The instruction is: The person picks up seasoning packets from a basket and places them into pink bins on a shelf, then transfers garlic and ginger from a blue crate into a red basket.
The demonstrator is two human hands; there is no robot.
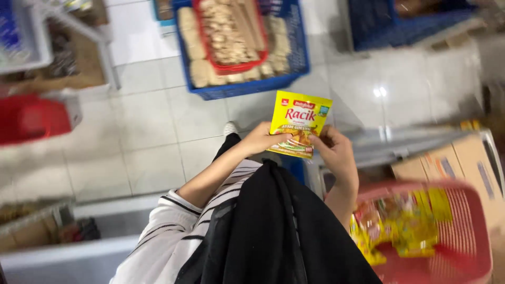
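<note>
Scarf: a black scarf (284,231) hangs down nearest the camera, over a white sleeve (168,231) with thin black stripes.
Basket: near right, a red basket (468,210) holds a heap of yellow packets (405,226), loosely piled.
Boxes: brown cartons (457,158) sit just behind the basket, at the right.
Left hand: the left hand (259,139) pinches the sachet's lower left edge, thumb on its face, fingers behind.
Right hand: the right hand (334,150) grips the lower right corner, fingers curled round it.
Sachet: a yellow sachet (299,123) is held in the air between both hands, above the floor, mid-frame.
Facing: its printed front faces the camera, top edge away from the person.
Long axis: runs near to far, tipped slightly to the right.
Handling: it looks light, thin and limp, likely filled with powder; the glossy film may slip.
Hold: the sealed edges and corners look the surest places to pinch; pressing the middle would crease it.
Floor: pale tiles (152,131) lie below, with a shoe tip (230,128) showing just left of the left hand.
Red tub: a blurred red tub (31,118) stands at the far left.
Blue crate: far centre, a blue crate (242,87) carries pale wrapped packs around a red tray (231,66).
Second crate: another blue crate (400,26) stands far right.
</note>
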